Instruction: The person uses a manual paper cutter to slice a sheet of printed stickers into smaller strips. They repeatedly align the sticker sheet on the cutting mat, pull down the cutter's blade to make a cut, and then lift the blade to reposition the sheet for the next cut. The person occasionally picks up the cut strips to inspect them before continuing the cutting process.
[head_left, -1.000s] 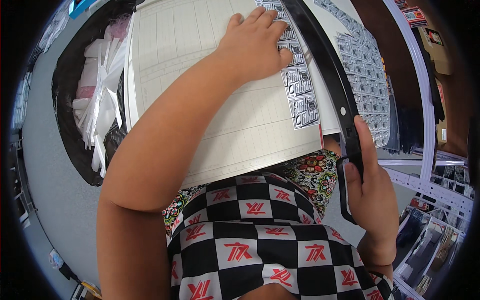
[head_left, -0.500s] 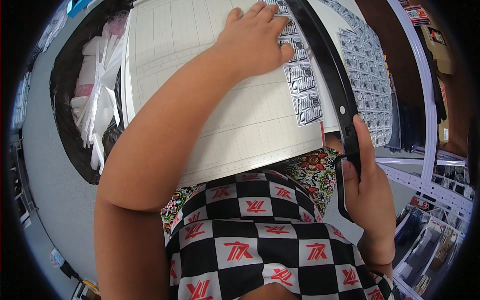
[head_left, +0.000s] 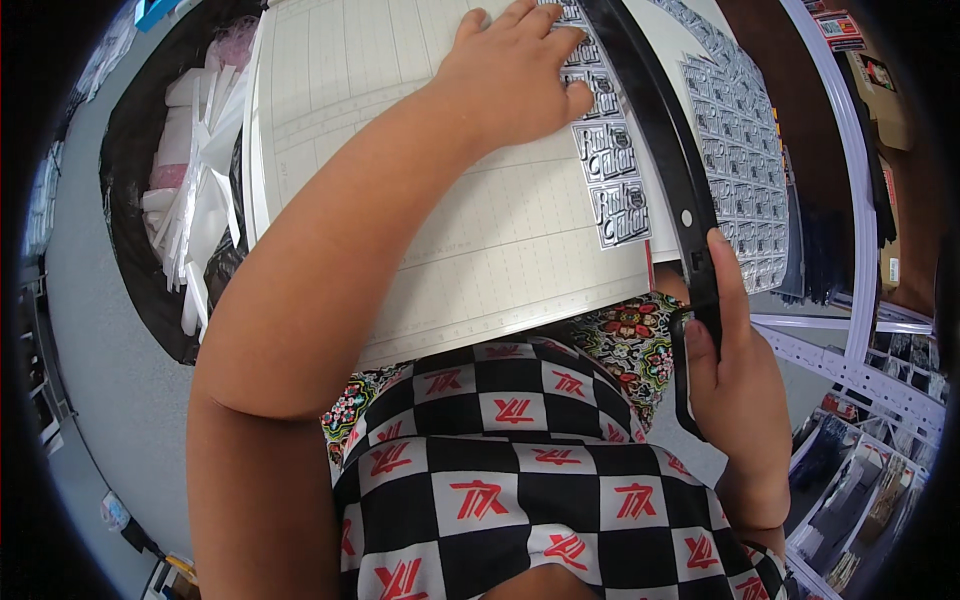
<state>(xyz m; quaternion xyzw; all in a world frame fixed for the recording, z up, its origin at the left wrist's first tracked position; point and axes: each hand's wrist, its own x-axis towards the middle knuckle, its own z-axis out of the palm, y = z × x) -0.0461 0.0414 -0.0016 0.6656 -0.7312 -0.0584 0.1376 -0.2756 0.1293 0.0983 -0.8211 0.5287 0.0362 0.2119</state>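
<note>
board (head_left: 500, 260) fills middle; blade arm (head_left: 655, 110) along its right edge. left hand (head_left: 520, 75) spread wide, palm down on board. right hand (head_left: 738, 365) curled round blade arm's near end. strip (head_left: 608, 155) on board's right margin: far part under left hand's fingertips, near part uncovered.

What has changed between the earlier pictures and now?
The left hand and the sticker strip have shifted slightly right and up in the picture, and the gap from strip to black bar has narrowed. Nothing was taken hold of or let go. The right hand stayed on the bar's near end.
</note>
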